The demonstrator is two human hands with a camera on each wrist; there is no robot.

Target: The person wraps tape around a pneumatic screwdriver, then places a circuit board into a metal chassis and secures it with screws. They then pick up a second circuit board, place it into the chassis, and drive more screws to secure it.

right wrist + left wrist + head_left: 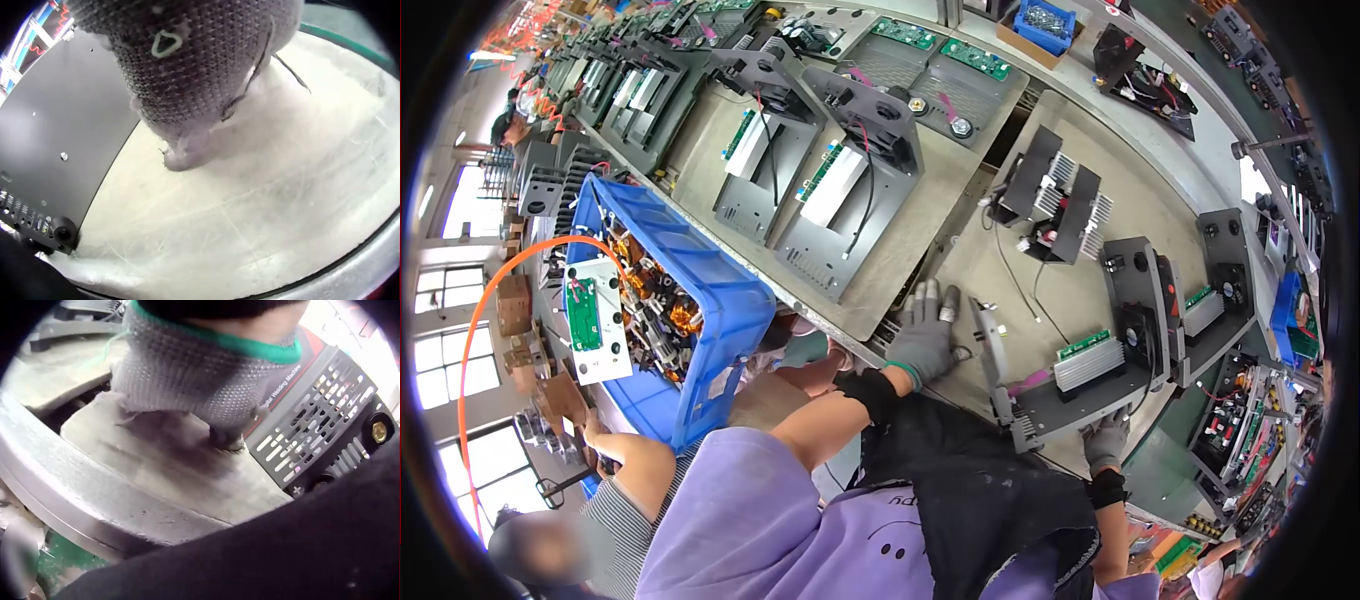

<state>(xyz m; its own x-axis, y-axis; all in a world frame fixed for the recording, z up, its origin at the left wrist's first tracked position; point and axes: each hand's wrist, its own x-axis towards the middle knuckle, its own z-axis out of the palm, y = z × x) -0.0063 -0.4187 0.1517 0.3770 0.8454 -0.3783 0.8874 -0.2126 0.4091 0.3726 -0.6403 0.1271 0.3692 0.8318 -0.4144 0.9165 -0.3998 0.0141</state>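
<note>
My left hand [922, 335], in a grey knit glove with a green cuff, rests on the pale board with its fingers stretched forward. In the left wrist view this glove [187, 375] stands beside a slotted front panel [312, 419] lettered "Welding Machine". That panel belongs to a grey metal chassis [1090, 395] carrying a finned heat sink [1090, 365], a green circuit board and a black fan [1137, 335]. My right hand [1106, 442], gloved too, is at the chassis's near right side. In the right wrist view its glove [206, 69] touches the board beside the base plate [62, 119].
A second chassis [1215, 300] stands to the right. Heat-sink assemblies with loose cables [1065, 215] lie farther back. Two more chassis [830, 235] sit on the left board. A blue crate [725, 330] of components stands left, near another person [615, 500].
</note>
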